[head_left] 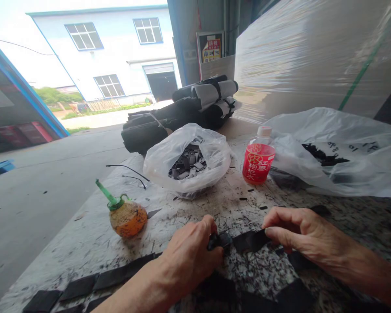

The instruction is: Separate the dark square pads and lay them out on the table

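My left hand is closed around a small dark object with a rounded, shiny end; its kind is partly hidden by the fingers. My right hand pinches the end of a black strip between thumb and fingertips. This strip stretches leftward to the dark object, and I cannot tell whether the two touch. Flat black pieces lie in rows by my left forearm. More black pieces are spread below my hands, dim in the shade.
On the debris-strewn table stand an orange oil can with a green spout, a plastic bag of small grey-black pieces and a red-labelled bottle. Another bag lies right. Black rolls are stacked behind; eyeglasses lie left.
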A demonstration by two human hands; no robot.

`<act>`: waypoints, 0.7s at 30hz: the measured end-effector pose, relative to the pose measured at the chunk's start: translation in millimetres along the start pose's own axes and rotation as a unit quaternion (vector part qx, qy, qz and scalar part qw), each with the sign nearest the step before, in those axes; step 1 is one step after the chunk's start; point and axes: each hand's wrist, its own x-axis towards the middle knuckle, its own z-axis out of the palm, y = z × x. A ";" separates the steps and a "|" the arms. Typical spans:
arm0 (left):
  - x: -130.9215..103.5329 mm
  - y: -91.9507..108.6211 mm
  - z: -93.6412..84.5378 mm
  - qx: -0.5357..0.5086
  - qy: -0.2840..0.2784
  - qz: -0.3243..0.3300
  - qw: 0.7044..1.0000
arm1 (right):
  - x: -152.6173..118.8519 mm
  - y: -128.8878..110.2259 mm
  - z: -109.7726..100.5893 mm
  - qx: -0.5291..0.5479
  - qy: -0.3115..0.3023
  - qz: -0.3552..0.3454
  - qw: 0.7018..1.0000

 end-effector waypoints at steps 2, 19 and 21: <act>0.4 1.5 0.6 -0.004 0.001 -0.003 1.000 | 0.0 1.5 0.1 0.004 0.000 0.001 1.000; 2.9 -9.8 -4.7 -0.085 -0.002 0.012 0.996 | 1.0 15.1 0.3 0.008 0.007 0.011 1.000; 4.7 -7.5 -5.5 -0.069 -0.018 -0.008 0.997 | 0.1 16.0 -0.4 0.007 0.012 0.013 1.000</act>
